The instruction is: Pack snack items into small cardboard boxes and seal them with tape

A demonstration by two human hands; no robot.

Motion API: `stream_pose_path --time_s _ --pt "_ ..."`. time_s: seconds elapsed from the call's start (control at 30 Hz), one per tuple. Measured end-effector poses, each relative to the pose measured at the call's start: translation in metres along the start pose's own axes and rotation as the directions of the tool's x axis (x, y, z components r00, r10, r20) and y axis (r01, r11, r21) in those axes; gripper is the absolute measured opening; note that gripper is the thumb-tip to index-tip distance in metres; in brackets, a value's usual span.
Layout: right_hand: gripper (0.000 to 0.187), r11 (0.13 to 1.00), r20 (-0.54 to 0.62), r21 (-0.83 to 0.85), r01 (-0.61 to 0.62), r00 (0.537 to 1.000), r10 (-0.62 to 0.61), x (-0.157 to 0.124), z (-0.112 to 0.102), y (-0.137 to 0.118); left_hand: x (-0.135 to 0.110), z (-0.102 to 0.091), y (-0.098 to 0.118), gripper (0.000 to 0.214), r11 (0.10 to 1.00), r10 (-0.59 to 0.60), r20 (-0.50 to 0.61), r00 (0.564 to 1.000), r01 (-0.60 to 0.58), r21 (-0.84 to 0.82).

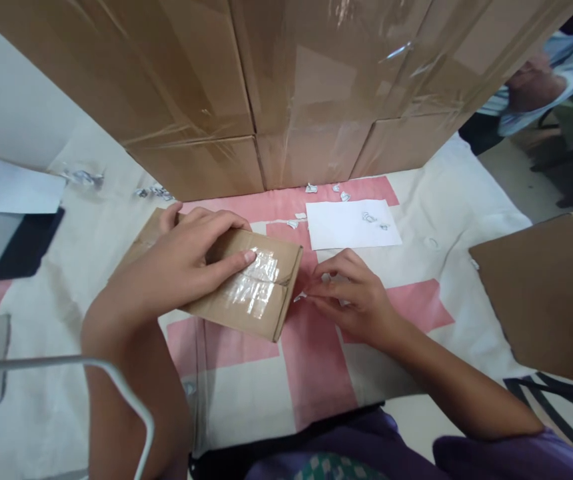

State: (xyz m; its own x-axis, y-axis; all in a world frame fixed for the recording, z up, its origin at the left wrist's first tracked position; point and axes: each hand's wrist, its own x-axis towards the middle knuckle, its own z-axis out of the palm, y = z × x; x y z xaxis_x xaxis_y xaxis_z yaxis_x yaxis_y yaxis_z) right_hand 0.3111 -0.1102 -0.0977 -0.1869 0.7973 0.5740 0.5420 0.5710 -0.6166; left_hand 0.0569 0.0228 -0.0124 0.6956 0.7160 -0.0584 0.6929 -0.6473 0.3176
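Observation:
A small flat cardboard box [246, 293] lies on a pink-and-cream cloth [311, 367] in front of me, its top sealed with clear tape [259, 283]. My left hand [186, 257] rests flat on the box, fingers stretched out, the forefinger pressing on the tape. My right hand [354, 297] sits just right of the box's end, its fingers pinched together on a small pale scrap I cannot make out.
Big taped cardboard cartons [276, 87] wall off the far side. A white sheet [351, 223] and small paper scraps [311, 189] lie before them. Another brown box [546, 293] stands at right, a dark pad [29, 243] at left. A co-worker's sleeve [561, 73] shows top right.

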Motion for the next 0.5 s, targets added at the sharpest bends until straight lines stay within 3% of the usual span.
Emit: stream_pose_path --time_s 0.1,0.2,0.27,0.4,0.5 --pt "0.012 0.993 -0.005 0.076 -0.086 0.996 0.087 0.001 0.004 -0.012 0.0 0.001 0.0 0.033 1.0 0.006 -0.025 1.0 -0.006 -0.012" --pt "0.007 0.945 0.027 0.212 -0.251 0.968 0.251 0.001 0.01 -0.027 0.0 0.002 0.001 0.035 1.0 0.01 -0.047 0.999 -0.011 -0.019" --pt "0.009 0.857 0.082 0.311 -0.41 0.91 0.406 -0.002 0.016 -0.033 0.0 0.003 0.001 0.036 1.0 0.015 -0.05 0.999 -0.016 -0.025" --pt "0.014 0.567 0.267 0.488 -0.664 0.732 0.627 -0.01 0.032 -0.031 -0.001 0.003 0.001 0.036 0.999 0.015 -0.059 0.998 -0.017 -0.031" --pt "0.018 0.485 0.324 0.536 -0.691 0.699 0.638 -0.015 0.041 -0.025 -0.001 0.003 0.001 0.034 0.999 0.02 -0.058 0.998 -0.022 -0.029"
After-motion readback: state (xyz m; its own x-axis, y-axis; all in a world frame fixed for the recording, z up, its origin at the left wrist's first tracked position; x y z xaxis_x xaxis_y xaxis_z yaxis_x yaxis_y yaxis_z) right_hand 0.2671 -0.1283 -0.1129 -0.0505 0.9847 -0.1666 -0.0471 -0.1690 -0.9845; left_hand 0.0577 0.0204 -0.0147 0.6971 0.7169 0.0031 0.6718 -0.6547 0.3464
